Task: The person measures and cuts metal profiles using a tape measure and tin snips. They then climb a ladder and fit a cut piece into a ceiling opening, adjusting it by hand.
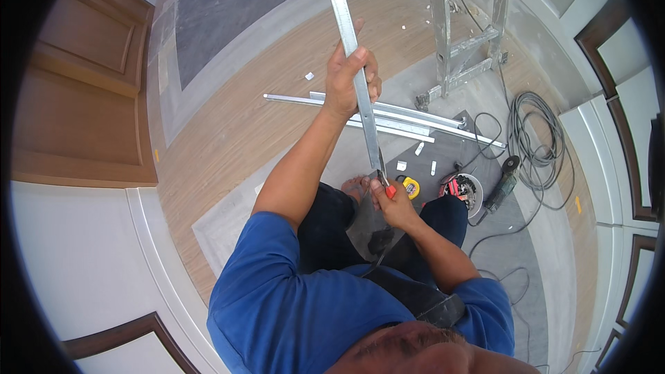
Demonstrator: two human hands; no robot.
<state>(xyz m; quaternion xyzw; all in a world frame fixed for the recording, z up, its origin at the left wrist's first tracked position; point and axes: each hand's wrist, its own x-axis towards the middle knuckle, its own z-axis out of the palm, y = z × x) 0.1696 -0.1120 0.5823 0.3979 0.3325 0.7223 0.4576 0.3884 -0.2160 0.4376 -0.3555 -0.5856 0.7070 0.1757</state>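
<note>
My left hand [343,84] is wrapped round a long silvery metal channel [367,119], which points up and away from me. Its near end comes down to my right hand [396,209], closed on red-handled tin snips [391,192]. The dark blades meet the channel's near end; whether they bite into it is too small to tell. Beside my right hand lies a yellow tape measure [411,188]. Beyond it, more metal channels [405,127] lie across one another on the floor, with several small white offcuts [402,165] near them.
An aluminium stepladder [443,34] stands at the far right. On the right are a coiled grey cable [537,131], a power tool resembling an angle grinder [503,185] and a white bucket [478,190] of small items. Wooden cabinet doors [90,83] line the left; panelled white walls bound the right.
</note>
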